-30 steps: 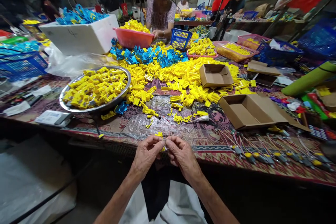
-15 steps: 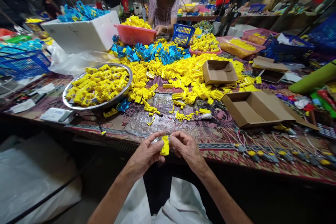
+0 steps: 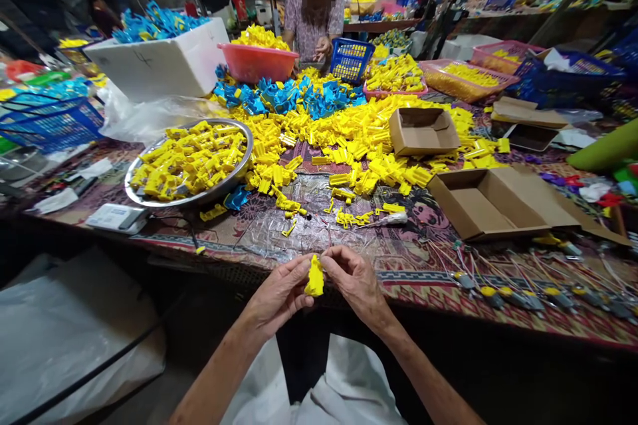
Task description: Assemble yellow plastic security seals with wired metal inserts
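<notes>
A small yellow plastic part (image 3: 314, 277) is held just in front of the table's near edge. My left hand (image 3: 282, 289) grips it from the left between thumb and fingers. On its other side, my right hand (image 3: 353, 279) is closed, with thumb and forefinger pinched at the part's upper right edge; its other fingers are curled and partly hidden. Beyond my hands, loose small yellow pieces (image 3: 351, 217) and a screwdriver-like tool with a clear handle (image 3: 396, 218) lie on the plastic-covered cloth.
A metal bowl of yellow parts (image 3: 249, 153) stands left, beside a white boxed device (image 3: 117, 218). Yellow parts (image 3: 359, 126) and blue parts (image 3: 299, 98) are heaped mid-table. Cardboard boxes (image 3: 478, 202) and wired motors (image 3: 513, 297) lie right. A co-worker's hand (image 3: 323, 48) shows opposite.
The yellow part has turned in my fingers and now shows a narrower, ridged side. The co-worker's hand has left the red basin's rim and is raised. The view has shifted slightly.
</notes>
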`<state>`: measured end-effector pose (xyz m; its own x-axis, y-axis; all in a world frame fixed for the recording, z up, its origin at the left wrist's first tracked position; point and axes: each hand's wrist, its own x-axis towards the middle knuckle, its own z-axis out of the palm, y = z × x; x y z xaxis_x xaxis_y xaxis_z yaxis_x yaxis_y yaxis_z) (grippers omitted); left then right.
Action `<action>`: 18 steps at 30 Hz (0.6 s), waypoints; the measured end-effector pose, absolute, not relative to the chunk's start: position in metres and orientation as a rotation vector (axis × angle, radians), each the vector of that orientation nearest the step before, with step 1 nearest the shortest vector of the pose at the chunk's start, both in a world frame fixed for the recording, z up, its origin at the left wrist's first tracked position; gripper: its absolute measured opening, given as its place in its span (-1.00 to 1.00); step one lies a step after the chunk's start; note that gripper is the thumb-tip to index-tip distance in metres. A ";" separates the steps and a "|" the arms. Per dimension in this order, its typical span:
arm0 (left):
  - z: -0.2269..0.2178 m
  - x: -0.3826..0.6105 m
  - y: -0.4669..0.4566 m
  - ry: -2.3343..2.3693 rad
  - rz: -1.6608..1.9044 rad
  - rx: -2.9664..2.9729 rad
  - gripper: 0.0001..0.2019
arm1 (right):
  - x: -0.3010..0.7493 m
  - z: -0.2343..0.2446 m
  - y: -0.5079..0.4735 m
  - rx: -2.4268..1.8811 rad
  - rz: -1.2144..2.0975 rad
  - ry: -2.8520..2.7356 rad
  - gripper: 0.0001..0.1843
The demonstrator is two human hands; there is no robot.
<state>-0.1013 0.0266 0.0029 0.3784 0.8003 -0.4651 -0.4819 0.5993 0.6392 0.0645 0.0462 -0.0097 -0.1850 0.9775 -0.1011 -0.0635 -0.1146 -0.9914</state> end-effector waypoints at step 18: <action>-0.002 -0.101 0.028 0.891 0.839 0.464 -0.65 | 0.069 -0.005 0.041 -1.251 1.076 -1.635 -0.87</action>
<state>-0.1005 0.0275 -0.0016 0.3523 0.7977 -0.4894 -0.4400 0.6027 0.6657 0.0688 0.0413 -0.0053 -0.1950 0.9763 0.0939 0.2997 0.1504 -0.9421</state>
